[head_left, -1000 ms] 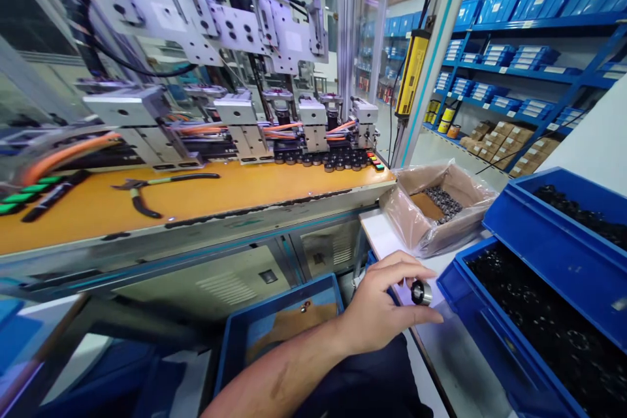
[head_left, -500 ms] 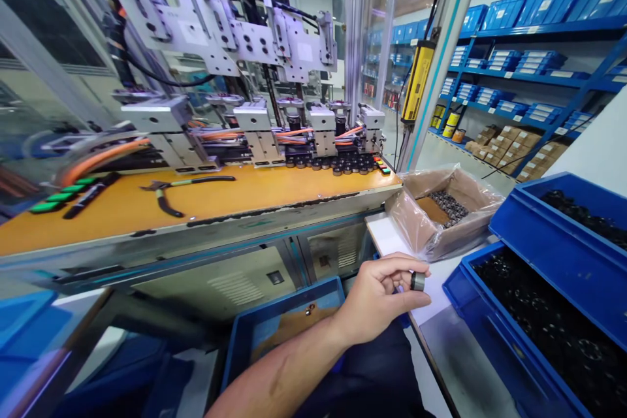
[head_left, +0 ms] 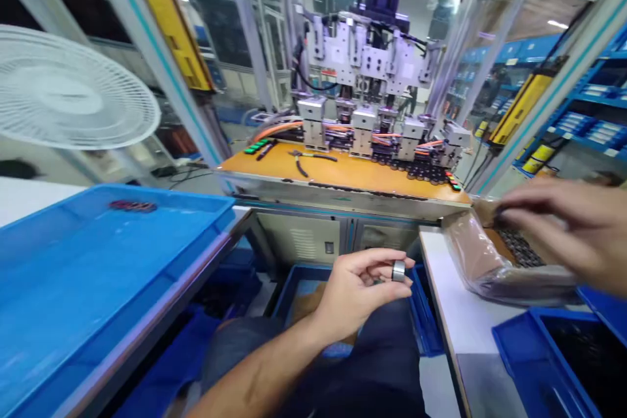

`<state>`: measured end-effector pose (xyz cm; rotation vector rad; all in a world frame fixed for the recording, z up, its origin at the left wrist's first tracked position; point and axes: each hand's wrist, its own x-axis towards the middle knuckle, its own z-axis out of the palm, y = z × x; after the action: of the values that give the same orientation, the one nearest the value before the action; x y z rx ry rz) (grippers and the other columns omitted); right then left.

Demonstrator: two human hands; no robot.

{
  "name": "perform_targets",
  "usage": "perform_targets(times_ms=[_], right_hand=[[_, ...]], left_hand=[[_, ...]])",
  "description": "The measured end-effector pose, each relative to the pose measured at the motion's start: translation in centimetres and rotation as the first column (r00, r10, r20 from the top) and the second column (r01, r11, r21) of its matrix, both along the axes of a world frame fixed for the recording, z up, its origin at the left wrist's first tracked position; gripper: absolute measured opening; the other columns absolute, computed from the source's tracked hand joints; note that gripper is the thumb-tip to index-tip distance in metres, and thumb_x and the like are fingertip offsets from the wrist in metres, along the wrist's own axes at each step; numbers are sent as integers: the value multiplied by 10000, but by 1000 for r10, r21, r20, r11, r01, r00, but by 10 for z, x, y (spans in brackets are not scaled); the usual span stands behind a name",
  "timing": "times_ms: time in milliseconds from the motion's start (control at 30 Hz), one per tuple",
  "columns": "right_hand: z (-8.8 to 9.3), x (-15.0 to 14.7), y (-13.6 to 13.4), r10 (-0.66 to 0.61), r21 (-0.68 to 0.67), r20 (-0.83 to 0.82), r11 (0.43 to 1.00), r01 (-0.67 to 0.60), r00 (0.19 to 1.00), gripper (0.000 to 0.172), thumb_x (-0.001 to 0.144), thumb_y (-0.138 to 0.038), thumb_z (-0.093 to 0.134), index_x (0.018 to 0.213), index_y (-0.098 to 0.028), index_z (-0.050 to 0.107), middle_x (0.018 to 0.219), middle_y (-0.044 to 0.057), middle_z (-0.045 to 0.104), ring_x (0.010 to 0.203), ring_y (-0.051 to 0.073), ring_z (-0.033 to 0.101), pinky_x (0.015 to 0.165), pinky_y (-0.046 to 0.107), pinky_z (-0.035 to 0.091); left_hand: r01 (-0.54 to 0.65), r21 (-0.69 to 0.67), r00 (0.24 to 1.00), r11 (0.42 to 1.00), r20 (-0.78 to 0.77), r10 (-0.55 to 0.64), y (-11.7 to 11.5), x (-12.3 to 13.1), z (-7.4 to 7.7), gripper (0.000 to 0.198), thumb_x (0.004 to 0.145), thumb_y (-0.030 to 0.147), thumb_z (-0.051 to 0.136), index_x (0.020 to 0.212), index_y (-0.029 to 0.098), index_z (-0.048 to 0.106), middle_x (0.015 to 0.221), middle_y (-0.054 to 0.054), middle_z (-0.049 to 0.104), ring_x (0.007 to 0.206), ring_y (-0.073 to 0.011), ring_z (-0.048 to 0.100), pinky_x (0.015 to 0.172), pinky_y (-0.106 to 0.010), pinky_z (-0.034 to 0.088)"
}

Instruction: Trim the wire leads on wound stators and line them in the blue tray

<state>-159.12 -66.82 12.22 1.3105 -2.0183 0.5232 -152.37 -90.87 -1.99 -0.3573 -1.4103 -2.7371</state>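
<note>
My left hand (head_left: 357, 290) pinches a small silver metal ring (head_left: 399, 270) between thumb and fingertips, held in the air above my lap and in front of the white side table (head_left: 453, 313). My right hand (head_left: 568, 232) is smeared by motion at the right edge. It hovers over a cardboard box lined with a plastic bag (head_left: 482, 268) that holds many small dark round parts (head_left: 519, 248). Something dark shows at its fingertips, but I cannot make out whether it grips anything.
A large blue tray (head_left: 98, 274) with a few dark parts (head_left: 132, 206) fills the left. A white fan (head_left: 63, 88) stands behind it. Straight ahead is a machine with an orange bench (head_left: 343, 176) and pliers (head_left: 308, 158). Blue bins sit at lower right (head_left: 539, 353) and under the bench (head_left: 298, 284).
The view has swung left, bringing the blue tray and fan into sight. My right hand has come in over the lined box. My left hand still holds the ring.
</note>
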Motion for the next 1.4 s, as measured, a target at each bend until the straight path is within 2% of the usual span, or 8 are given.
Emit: perform_targets(times_ms=[67,167,333,500,667,1100,1233,1400], right_hand=[[-16,6,-48,170,120,160,974,-191,972,88,958,-199,615,996,-188,693,904,51,688,834,134,656,721,271,534],[-55,20,-114,405,-23,329,906,-422,853,139,941,-79,573,1022,-154,658,927,77,633,825,132,628,699,251,541],[-101,10,-177,438,-210,255,895,-393,862,266,887,0,590,1102,-145,648,926,75,601,828,136,591,687,258,527],[-108,-46,-210,442,-121,353,896,-428,825,361,896,-22,544,1236,-134,593,956,92,591,871,164,574,702,293,534],[-86,-109,-243,448,-87,315,892,-444,837,348,902,-70,608,1249,-90,576,993,126,605,938,192,583,784,338,556],[51,-154,-275,394,-58,24,918,-392,919,216,887,-165,696,1050,-30,654,875,136,649,857,224,628,674,340,566],[72,-155,-275,330,-17,-61,943,-332,942,164,953,-176,603,1038,-53,671,836,95,670,827,199,638,690,324,568],[80,-162,-279,294,-37,-70,954,-297,953,222,953,-205,598,1088,-38,656,828,101,662,788,200,637,665,328,569]], left_hand=[[-32,31,999,999,28,31,-23,15,1,353,606,54,885,913,198,788,899,-41,798,735,-135,757,706,-176,606],[-45,59,999,997,32,43,-56,29,3,368,581,43,896,898,199,792,814,-13,795,710,-121,754,684,-141,598],[-25,103,999,994,34,21,-100,13,0,393,604,-18,853,921,206,792,782,2,790,693,-118,752,666,-124,592],[-97,44,994,994,62,95,-140,-41,-7,424,581,-63,820,892,226,803,754,16,784,652,-127,746,634,-114,584],[-184,-165,979,969,60,196,-182,-99,18,418,564,-12,855,897,237,816,713,4,776,591,-124,723,603,-107,568],[-29,-163,965,986,254,71,-221,-134,181,382,583,27,873,907,220,812,816,-9,791,705,-149,756,695,-146,602],[-22,-179,947,984,312,78,-225,-138,204,346,565,71,898,878,188,807,810,-24,792,704,-163,759,699,-169,614],[-81,-180,931,980,336,139,-215,-146,209,369,543,140,930,877,153,773,804,-44,794,713,-184,759,717,-238,632]])
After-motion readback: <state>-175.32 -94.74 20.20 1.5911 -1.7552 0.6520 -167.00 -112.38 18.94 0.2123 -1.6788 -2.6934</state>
